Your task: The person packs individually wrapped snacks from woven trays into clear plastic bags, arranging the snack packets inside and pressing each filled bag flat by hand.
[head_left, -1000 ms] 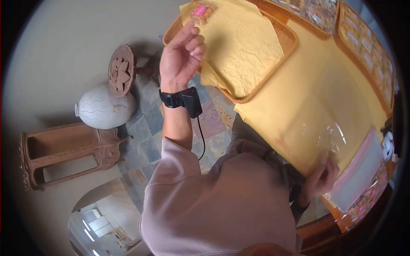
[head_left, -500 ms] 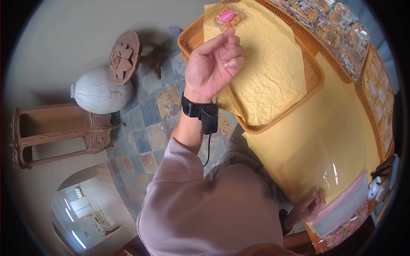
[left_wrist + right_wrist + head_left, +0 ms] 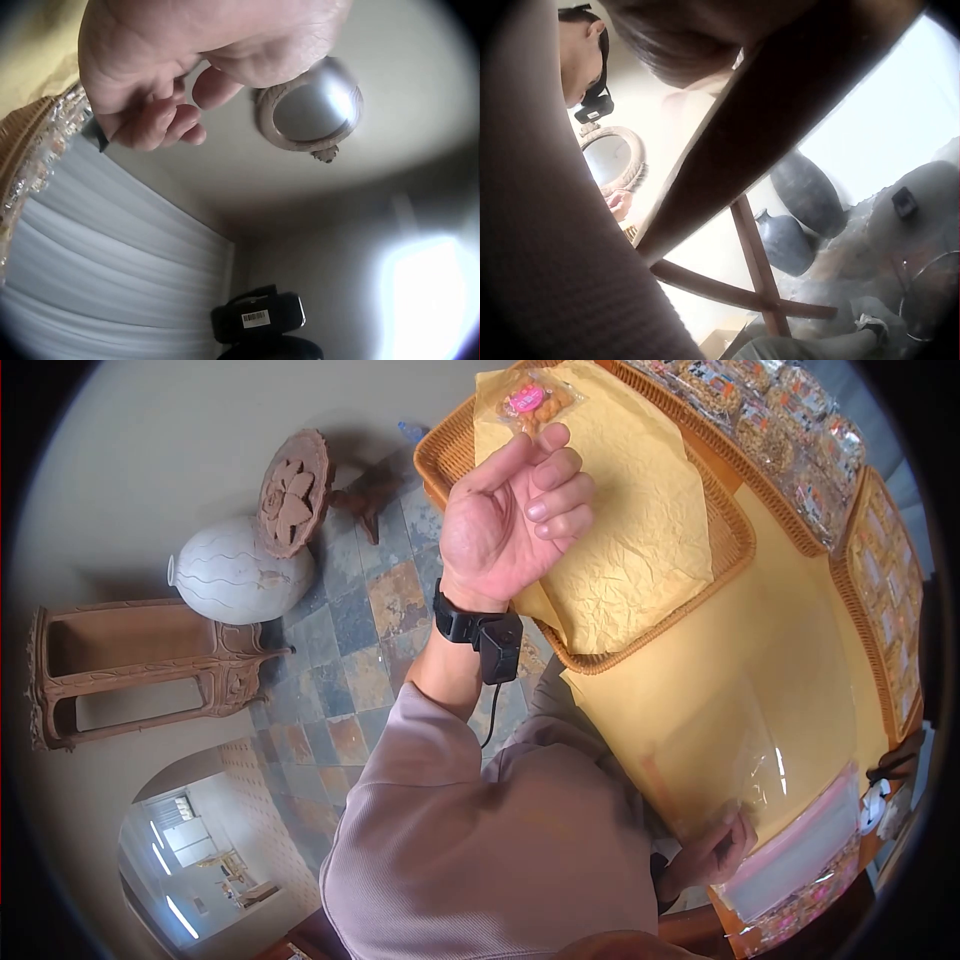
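My left hand (image 3: 520, 515) hangs palm up over the near corner of a wicker basket (image 3: 655, 630) lined with crumpled yellow paper (image 3: 630, 540). Its fingers are loosely bent, with thumb and forefinger apart. Just beyond the fingertips, a clear packet of brown snack pieces with a pink label (image 3: 527, 398) lies on the paper. The left wrist view shows the same hand (image 3: 172, 75) from below, fingers bent and holding nothing visible. My right hand (image 3: 710, 855) rests at the table's front edge with loosely curled fingers, right at the edge of a clear plastic bag (image 3: 765, 760).
Beside the right hand lies a stack of flat clear bags with a pink edge (image 3: 800, 850). More wicker trays of wrapped snacks (image 3: 800, 430) line the far side. Left, a white vase (image 3: 235, 570) and a carved wooden shelf (image 3: 150, 670) stand on the slate floor.
The view has shifted. The left hand's thumb and fingers have spread apart beside the snack packet, which stays on the paper. The right hand has kept its place at the table edge.
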Tool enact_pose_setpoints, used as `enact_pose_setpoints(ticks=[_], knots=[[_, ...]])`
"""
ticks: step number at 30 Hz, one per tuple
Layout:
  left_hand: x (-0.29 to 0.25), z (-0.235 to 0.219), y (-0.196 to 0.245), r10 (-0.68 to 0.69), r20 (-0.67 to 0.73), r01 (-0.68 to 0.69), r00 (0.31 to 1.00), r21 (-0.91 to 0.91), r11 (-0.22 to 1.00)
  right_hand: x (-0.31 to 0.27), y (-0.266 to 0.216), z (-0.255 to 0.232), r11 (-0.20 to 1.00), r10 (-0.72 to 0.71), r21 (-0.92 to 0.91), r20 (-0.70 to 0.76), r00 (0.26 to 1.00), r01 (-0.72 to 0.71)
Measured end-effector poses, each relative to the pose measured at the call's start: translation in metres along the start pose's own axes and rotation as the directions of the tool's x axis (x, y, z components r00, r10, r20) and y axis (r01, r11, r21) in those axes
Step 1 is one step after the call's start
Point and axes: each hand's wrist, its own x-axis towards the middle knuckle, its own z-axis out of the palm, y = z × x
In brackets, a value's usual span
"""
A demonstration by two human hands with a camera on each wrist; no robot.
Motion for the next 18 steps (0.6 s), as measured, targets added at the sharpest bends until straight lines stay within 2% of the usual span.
enact_pose_setpoints(ticks=[5, 7, 8, 9, 10, 11, 12, 13, 14, 15, 16, 18], knots=[[0.002, 0.008, -0.005, 0.000, 0.005, 0.000, 1.000, 0.012, 1.000, -0.001, 0.002, -0.002, 1.000, -0.018, -0.005, -0.006, 1.000, 0.018], [0.007, 0.015, -0.009, 0.030, -0.002, -0.029, 1.000, 0.141, 0.990, -0.002, 0.003, -0.004, 0.999, -0.034, 0.020, 0.012, 0.999, 0.034], [0.010, 0.022, -0.016, 0.003, 0.012, -0.005, 1.000, 0.121, 0.993, -0.001, 0.000, -0.005, 1.000, -0.028, -0.006, -0.012, 1.000, 0.028], [0.010, 0.033, -0.024, -0.029, 0.017, 0.022, 0.999, 0.342, 0.940, 0.001, -0.005, -0.005, 1.000, -0.027, -0.016, 0.008, 1.000, 0.027], [0.010, 0.043, -0.032, -0.062, 0.020, 0.041, 0.998, 0.545, 0.838, 0.002, -0.008, -0.005, 0.999, -0.023, -0.026, 0.026, 0.999, 0.024], [0.012, 0.049, -0.038, -0.143, 0.022, 0.091, 0.990, 0.671, 0.736, 0.004, -0.011, -0.005, 0.996, -0.065, -0.057, 0.033, 0.997, 0.067], [0.014, 0.057, -0.049, -0.169, 0.034, 0.105, 0.985, 0.660, 0.744, 0.005, -0.014, -0.007, 0.995, -0.054, -0.082, 0.011, 0.998, 0.055], [0.015, 0.066, -0.059, -0.265, -0.042, 0.178, 0.963, 0.839, 0.514, 0.006, -0.018, -0.007, 0.995, -0.055, -0.079, 0.029, 0.998, 0.058], [0.018, 0.074, -0.067, -0.330, -0.132, 0.216, 0.935, 0.948, 0.232, 0.007, -0.022, -0.006, 0.996, -0.056, -0.073, 0.045, 0.997, 0.059], [0.022, 0.081, -0.071, -0.366, -0.149, 0.182, 0.919, 0.982, 0.057, 0.008, -0.025, -0.005, 0.994, -0.071, -0.076, 0.036, 0.997, 0.074], [0.027, 0.091, -0.080, -0.392, -0.132, 0.169, 0.910, 0.984, 0.061, 0.009, -0.026, -0.007, 0.994, -0.062, -0.092, 0.010, 0.998, 0.063], [0.035, 0.109, -0.104, -0.477, 0.001, -0.126, 0.879, 0.965, -0.230, 0.009, -0.029, -0.007, 0.988, -0.120, -0.099, 0.024, 0.993, 0.121]])
